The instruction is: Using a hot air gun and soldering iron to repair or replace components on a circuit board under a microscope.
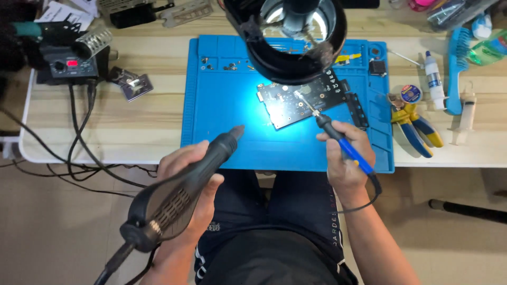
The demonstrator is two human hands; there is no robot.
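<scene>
A matt blue silicone work mat (pixel 222 132) covers a pale, smooth wood-grain tabletop (pixel 105 129). On it lies a dark circuit board (pixel 296 105) with small shiny metal contacts. The hot-air gun (pixel 179 195) in the left hand (pixel 185 184) is matt grey plastic; the soldering iron (pixel 338 140) in the right hand (pixel 346 158) has a bright metal tip and glossy blue plastic grip. Yellow-and-blue pliers (pixel 412 126) have smooth plastic handles.
</scene>
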